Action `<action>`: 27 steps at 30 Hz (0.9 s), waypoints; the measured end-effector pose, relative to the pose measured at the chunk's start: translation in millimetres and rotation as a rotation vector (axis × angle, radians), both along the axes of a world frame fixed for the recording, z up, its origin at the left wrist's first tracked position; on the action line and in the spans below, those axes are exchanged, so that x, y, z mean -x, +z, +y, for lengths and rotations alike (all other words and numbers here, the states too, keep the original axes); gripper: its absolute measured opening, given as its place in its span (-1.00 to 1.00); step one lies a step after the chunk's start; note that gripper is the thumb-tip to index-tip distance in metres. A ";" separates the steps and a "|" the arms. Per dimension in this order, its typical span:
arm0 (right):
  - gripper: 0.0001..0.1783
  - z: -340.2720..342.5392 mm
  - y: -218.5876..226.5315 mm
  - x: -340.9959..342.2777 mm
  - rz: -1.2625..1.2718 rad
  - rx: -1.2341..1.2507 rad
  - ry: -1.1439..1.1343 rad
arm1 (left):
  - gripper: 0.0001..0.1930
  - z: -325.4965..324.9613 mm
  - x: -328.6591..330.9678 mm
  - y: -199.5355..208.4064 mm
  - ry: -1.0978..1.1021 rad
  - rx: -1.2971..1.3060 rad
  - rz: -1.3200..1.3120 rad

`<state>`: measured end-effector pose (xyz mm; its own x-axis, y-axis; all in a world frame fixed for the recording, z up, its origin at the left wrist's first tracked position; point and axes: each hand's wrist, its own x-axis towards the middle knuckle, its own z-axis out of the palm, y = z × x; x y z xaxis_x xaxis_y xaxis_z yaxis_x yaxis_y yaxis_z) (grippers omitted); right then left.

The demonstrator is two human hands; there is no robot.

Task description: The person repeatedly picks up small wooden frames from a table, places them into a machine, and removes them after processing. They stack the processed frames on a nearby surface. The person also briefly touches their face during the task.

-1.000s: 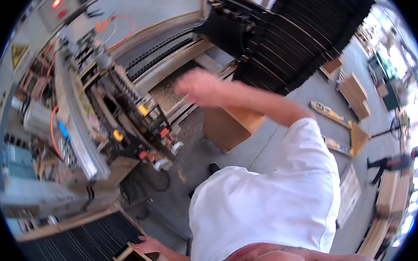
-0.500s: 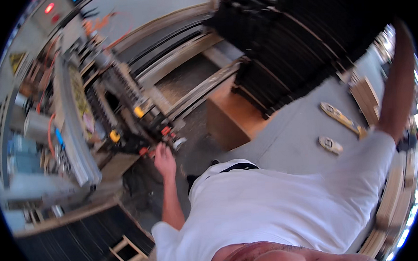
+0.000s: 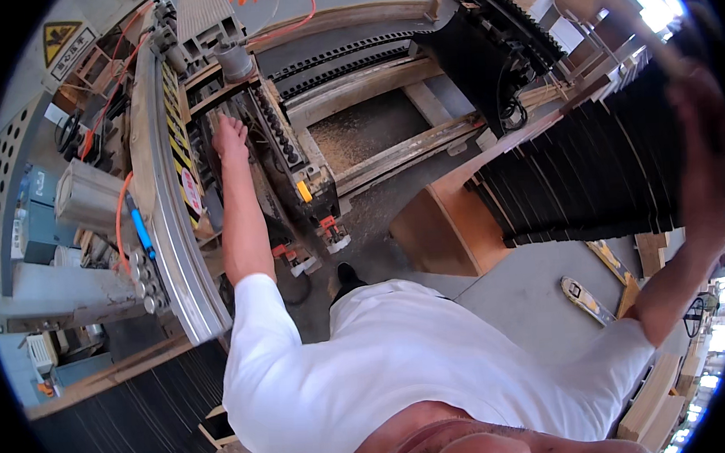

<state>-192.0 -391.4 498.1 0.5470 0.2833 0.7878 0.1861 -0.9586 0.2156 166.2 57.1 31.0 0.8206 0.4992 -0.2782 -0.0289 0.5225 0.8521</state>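
My left hand (image 3: 229,139) reaches over the bed of a woodworking machine (image 3: 272,141), beside its row of dark rollers. Its fingers are curled in; whatever they hold, if anything, cannot be made out. Raised at the far right, my right hand (image 3: 696,102) is dark and partly smeared. From it a thin wooden strip (image 3: 643,31) runs up and to the left, blurred, and the hand seems closed round its end. Just left of that hand stands a long stack of black-faced boards (image 3: 580,162), resting on a brown wooden box (image 3: 441,230).
A metal rail with a yellow-black striped band (image 3: 179,146) flanks the machine on the left. Red clamp-like parts (image 3: 327,226) jut out near my legs. More black boards (image 3: 135,419) stand at lower left. Yellowish pallet-truck forks (image 3: 583,298) lie on the floor to the right.
My left hand has moved up and away from the red parts to the machine bed. The view has turned, and the board stack sits lower and further right. My right hand has come into view.
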 end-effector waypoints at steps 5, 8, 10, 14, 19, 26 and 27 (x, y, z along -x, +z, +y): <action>-0.80 70.2 -93.0 -34.4 0.353 0.085 0.170 | -0.29 17.3 -77.7 -6.8 -0.014 0.217 0.063; -0.78 81.0 -154.1 -64.2 0.437 -0.117 0.274 | -0.31 20.8 -107.1 -14.4 0.075 0.273 -0.005; -0.79 81.6 -189.6 -84.8 0.480 -0.231 0.301 | -0.40 16.8 -123.5 -16.7 0.184 0.293 0.019; -0.82 92.5 -239.5 -129.6 0.623 -0.381 0.347 | -0.51 21.4 -100.0 -16.3 0.259 0.333 0.022; -0.88 135.8 -281.8 -200.4 0.666 -0.396 0.472 | -0.57 -12.3 -11.4 -26.3 0.236 0.319 -0.010; -0.85 238.9 -360.0 -293.3 0.604 -0.322 0.838 | -0.72 -52.8 116.9 -24.4 -0.054 0.341 -0.089; -0.84 255.0 -371.1 -300.3 0.630 -0.330 0.882 | -0.72 -52.3 127.6 -23.8 -0.094 0.333 -0.151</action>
